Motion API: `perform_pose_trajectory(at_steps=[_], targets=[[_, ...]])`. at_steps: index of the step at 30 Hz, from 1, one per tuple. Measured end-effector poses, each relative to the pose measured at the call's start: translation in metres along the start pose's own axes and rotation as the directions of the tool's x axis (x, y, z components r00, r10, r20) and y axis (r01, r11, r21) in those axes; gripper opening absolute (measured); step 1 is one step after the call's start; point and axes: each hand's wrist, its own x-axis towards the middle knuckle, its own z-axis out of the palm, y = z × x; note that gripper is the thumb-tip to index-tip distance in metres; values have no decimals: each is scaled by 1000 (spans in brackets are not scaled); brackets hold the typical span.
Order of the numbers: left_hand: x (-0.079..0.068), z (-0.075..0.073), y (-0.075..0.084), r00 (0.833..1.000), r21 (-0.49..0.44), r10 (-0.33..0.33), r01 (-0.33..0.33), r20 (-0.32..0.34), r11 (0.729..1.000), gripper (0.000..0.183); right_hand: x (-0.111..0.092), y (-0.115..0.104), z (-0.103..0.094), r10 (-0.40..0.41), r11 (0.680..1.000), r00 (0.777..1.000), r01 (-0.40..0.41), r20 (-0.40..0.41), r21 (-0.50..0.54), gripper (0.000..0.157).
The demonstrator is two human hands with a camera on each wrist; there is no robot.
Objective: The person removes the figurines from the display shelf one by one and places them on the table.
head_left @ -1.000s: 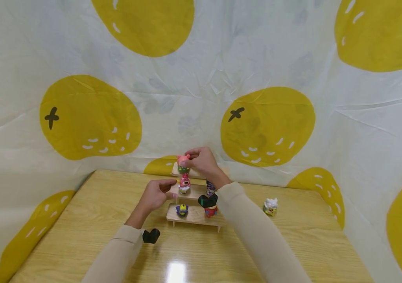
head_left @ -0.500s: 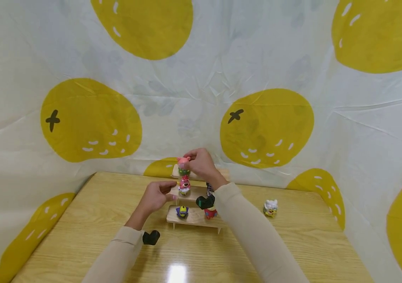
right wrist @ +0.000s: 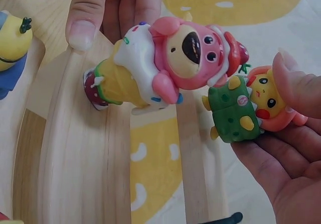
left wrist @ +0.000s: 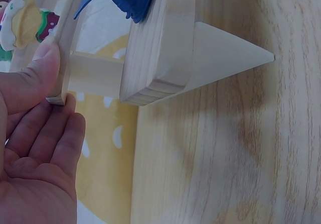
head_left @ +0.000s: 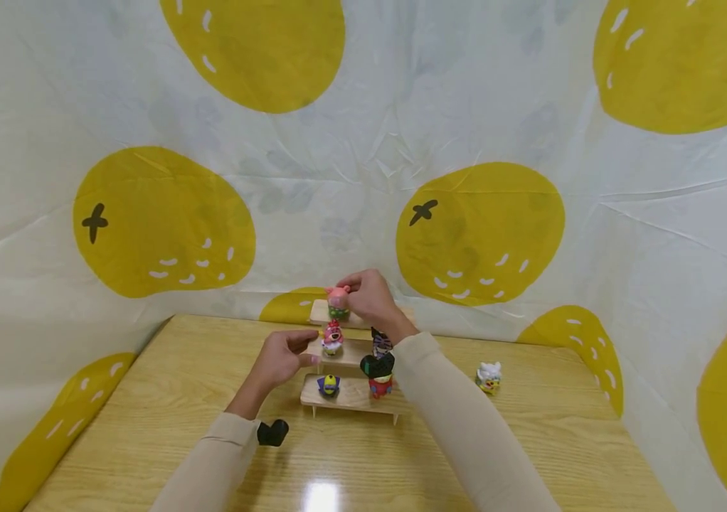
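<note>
Right hand (head_left: 370,297) and left hand (head_left: 280,355) work on different tiers of a small wooden stand: the right pinches the pink-hooded figurine (right wrist: 246,106) between thumb and fingers, while the left has its thumb over and fingers under the end of the middle shelf (head_left: 353,348). That hooded figurine is at the left part of the top shelf (head_left: 320,311), roughly upright in the head view; whether its feet touch the wood, I cannot tell.

Just in front, on the middle shelf, stands the pink bear figurine (head_left: 333,338), with a dark figurine (head_left: 380,343) farther right, close to the right sleeve. The lower shelf (head_left: 353,391) bears a blue-and-yellow figurine (head_left: 328,385) and a red figurine (head_left: 380,387). A white-topped figurine (head_left: 489,377) sits on the surface (head_left: 562,427), well apart to the right.

My reading is that the step in hand is placing the hooded figurine on the top tier, the left hand steadying the stand. Next, this would call for settling its feet flat, loosening the right fingers gently and lifting away without brushing the bear; the white-topped figurine looks like a candidate to follow
</note>
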Motion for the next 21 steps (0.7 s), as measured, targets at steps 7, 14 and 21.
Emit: perform_pose_trajectory(at_steps=[7, 14, 21], targets=[[-1, 3, -1, 1000, 5, -15, 15, 2, 1000, 47, -2, 2, -7, 4, 1000, 1000, -4, 2, 17, 22], [-2, 2, 0, 1000, 27, -2, 3, -9, 1000, 47, -5, 1, -13, 9, 1000, 1000, -9, -12, 5, 23], [-2, 0, 2, 1000, 37, 0, 1, -8, 999, 47, -6, 2, -17, 21, 1000, 999, -20, -26, 18, 21]])
